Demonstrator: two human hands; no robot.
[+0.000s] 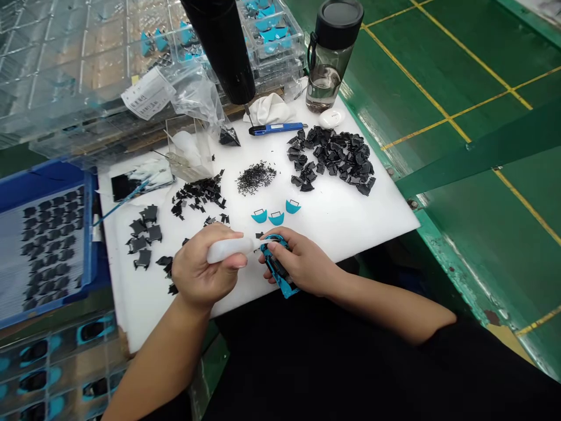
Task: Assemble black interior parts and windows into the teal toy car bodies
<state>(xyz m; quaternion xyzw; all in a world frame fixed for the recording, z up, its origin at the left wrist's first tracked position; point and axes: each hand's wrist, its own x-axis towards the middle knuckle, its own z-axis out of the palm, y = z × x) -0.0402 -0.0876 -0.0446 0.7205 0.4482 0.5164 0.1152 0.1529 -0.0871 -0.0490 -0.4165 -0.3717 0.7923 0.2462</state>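
My left hand (204, 266) is closed around a white squeeze bottle (230, 249), its thin nozzle pointing right. My right hand (304, 263) grips a blue and black plastic toy car body (280, 275), which is tilted and partly covered by the fingers. The nozzle tip reaches the near end of the car body by my right thumb; whether it touches cannot be made out. Just beyond the hands lie three small blue curved pieces (276, 218) on the white work board (350, 228). Small black flat pieces (199, 196) are scattered beyond my left hand.
A black electric screwdriver (232, 58) hangs over the board, above a blue cutter knife (278, 128). Tiny black screws (256, 177) and black plastic parts (335, 155) lie in piles. A water bottle (328, 64) stands at the back right; a blue tray (90, 234) is at left.
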